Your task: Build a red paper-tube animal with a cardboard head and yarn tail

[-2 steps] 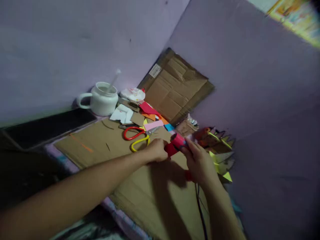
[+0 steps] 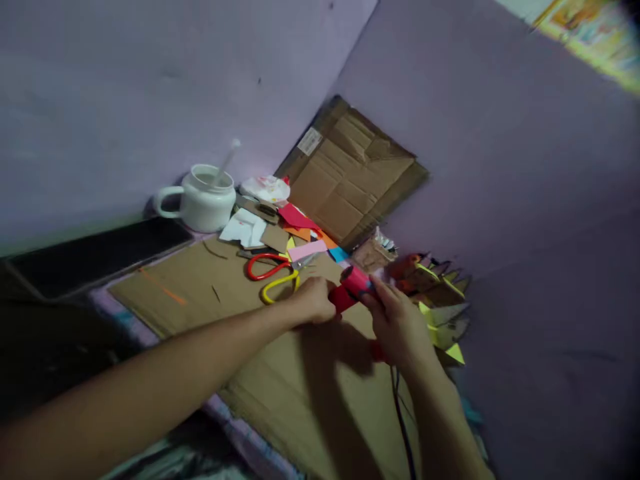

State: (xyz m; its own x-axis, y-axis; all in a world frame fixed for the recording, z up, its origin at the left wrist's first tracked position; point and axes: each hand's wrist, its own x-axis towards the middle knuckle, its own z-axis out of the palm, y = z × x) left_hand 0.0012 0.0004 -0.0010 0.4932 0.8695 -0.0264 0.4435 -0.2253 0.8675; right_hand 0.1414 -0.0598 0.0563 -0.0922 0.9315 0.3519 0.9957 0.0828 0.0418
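Observation:
My left hand (image 2: pixel 317 301) is closed at the end of a dark red piece (image 2: pixel 343 299), perhaps paper; its fingertips are hidden. My right hand (image 2: pixel 397 320) wraps round a pinkish-red tube (image 2: pixel 356 281) whose open end faces left. The tube sits just above the red piece, and I cannot tell whether they are joined. Below my right palm shows another red part (image 2: pixel 379 351), with a black cord (image 2: pixel 404 420) running down from near it. Scissors (image 2: pixel 283 272) with one red and one yellow handle lie just beyond my left hand.
A cardboard sheet (image 2: pixel 270 393) covers the table. Behind the scissors lie coloured paper scraps (image 2: pixel 307 250) and a white mug (image 2: pixel 207 203) holding a stick. Folded cardboard (image 2: pixel 350 173) leans in the wall corner. Spiky yellow-and-brown cardboard pieces (image 2: pixel 445 317) stand to the right.

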